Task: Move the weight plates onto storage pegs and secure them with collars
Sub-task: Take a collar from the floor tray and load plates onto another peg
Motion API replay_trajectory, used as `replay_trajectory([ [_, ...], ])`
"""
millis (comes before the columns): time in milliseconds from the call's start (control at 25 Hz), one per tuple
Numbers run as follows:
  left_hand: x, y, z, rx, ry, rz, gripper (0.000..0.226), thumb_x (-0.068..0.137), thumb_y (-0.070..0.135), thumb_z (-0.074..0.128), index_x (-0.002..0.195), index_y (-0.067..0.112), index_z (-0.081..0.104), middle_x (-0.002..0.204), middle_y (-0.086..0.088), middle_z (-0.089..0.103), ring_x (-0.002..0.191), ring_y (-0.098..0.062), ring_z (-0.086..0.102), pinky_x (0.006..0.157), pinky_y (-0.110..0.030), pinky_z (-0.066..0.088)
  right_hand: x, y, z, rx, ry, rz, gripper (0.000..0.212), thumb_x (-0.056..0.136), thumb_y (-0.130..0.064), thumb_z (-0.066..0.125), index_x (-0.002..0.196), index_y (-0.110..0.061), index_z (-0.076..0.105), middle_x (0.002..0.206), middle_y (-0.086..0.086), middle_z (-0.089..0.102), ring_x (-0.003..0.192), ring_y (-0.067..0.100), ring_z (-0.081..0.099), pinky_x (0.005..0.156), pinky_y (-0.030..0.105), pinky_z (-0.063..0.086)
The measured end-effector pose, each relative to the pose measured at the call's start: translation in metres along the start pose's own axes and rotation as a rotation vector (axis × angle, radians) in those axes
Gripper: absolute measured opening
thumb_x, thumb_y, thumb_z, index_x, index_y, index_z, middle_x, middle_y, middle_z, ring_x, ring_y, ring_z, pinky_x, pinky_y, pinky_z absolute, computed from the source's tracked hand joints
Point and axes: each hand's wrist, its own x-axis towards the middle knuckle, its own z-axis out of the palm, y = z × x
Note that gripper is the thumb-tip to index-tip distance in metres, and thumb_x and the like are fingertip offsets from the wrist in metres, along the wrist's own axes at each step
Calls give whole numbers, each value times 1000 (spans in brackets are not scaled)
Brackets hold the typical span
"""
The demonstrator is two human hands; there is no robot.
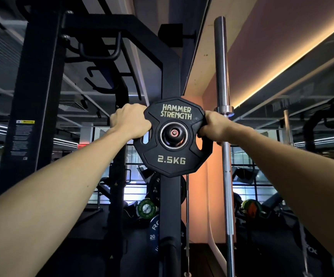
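Black rubber twelve-sided 2.5KG weight plate sits on a storage peg of the black steel rack upright — peg end shows through its centre hole. Left hand curls its grip round the plate's left rim; right hand likewise on the right rim. Upright silver barbell just right of the plate — tight room there. Below the plate, green and blue plates stored.

Gym: rack, barbell, plates
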Motion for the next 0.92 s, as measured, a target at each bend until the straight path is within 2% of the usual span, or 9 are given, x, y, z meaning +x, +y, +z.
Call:
replay_trajectory([
  [120,18,-10,45,53,28,9,30,78,11,51,107,17,54,108,-16,63,95,-39,56,72,-35,35,32,26,28,73,0,14,20,85,-1,54,103,-5,48,79,12,60,60,34,59,39,32,47],
  [240,29,-19,88,58,46,-2,41,83,9,48,122,13,39,109,-20,62,92,-39,57,70,-37,34,59,47,53,95,64,-4,14,87,-7,49,100,-5,46,70,13,52,45,24,46,30,20,34],
  [360,43,-27,127,3,65,-23,35,89,8,42,123,12,32,105,-20,63,83,-37,52,70,-39,34,80,63,74,99,124,-24,5,87,-9,47,87,-10,42,59,7,45,41,20,39,27,18,28],
  [440,54,-31,143,-34,62,-20,31,90,8,40,120,12,31,100,-19,64,77,-34,47,70,-40,35,92,71,84,74,142,-21,15,87,-6,47,78,-15,39,58,4,44,40,17,41,25,17,27],
  [560,66,-35,160,-64,72,8,25,91,9,38,115,11,31,90,-14,60,75,-34,48,69,-40,37,106,83,98,72,164,-30,24,84,-4,46,68,-20,36,55,6,44,23,9,40,27,18,28],
  [640,73,-35,167,-85,98,8,26,91,9,39,115,12,31,85,-10,54,74,-34,48,68,-40,37,115,88,102,116,163,-32,16,84,-2,45,73,-14,42,54,7,45,23,9,37,28,19,28],
  [720,70,-33,165,-84,88,-3,27,91,9,38,117,12,31,83,-9,51,74,-34,47,67,-40,35,116,88,103,125,166,-12,1,85,-4,44,86,-6,44,56,9,46,32,20,42,30,20,30],
  [800,61,-34,160,-89,38,-19,27,94,12,34,120,10,28,83,-10,51,75,-35,47,69,-40,34,112,88,105,89,178,27,11,89,-13,44,96,-7,38,62,12,50,42,25,48,33,23,35],
  [920,36,-41,157,-119,-123,-69,30,102,33,22,120,10,24,85,-14,55,79,-34,50,72,-41,37,89,88,116,140,105,143,26,98,-26,38,117,-13,26,79,19,57,57,31,57,40,34,47],
])
